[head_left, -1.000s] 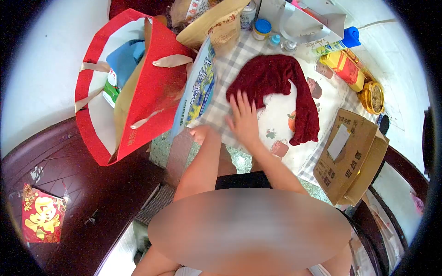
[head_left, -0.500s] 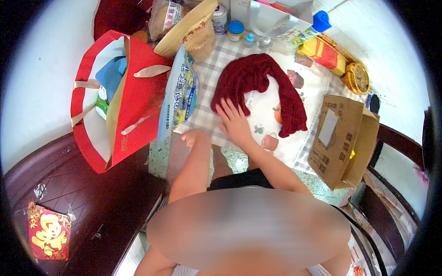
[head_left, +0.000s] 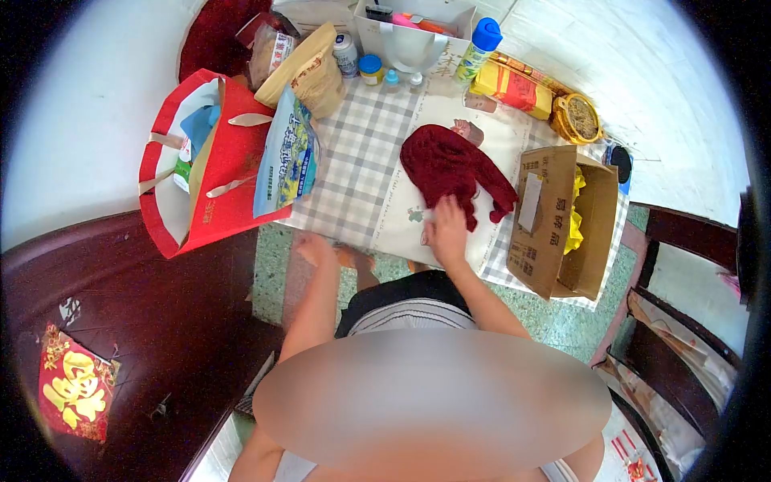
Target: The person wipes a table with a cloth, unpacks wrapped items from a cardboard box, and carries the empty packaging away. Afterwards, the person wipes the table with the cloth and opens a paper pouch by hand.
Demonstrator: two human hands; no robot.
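A dark red cloth [head_left: 450,165] lies bunched on the patterned tablecloth [head_left: 353,173], one narrow part stretching to the right. The fingers of my right hand [head_left: 447,229] rest on its lower edge, with the thumb held apart. Off the table's front edge, below the blue pouch [head_left: 287,161], hangs my left hand [head_left: 312,247]. It touches nothing that I can see, and its fingers are too blurred to make out.
At the left stands a red gift bag [head_left: 233,173]. An open cardboard box [head_left: 542,229] with yellow material inside sits at the right. Along the back are a tan bag [head_left: 313,76], a white bag [head_left: 414,48], a spray can [head_left: 476,56] and a yellow-lidded jar [head_left: 576,119].
The red cloth has gone from a wide arch to a more compact bunch farther right on the tablecloth. My right hand has moved right along with it, its fingers less stretched. The view has shifted.
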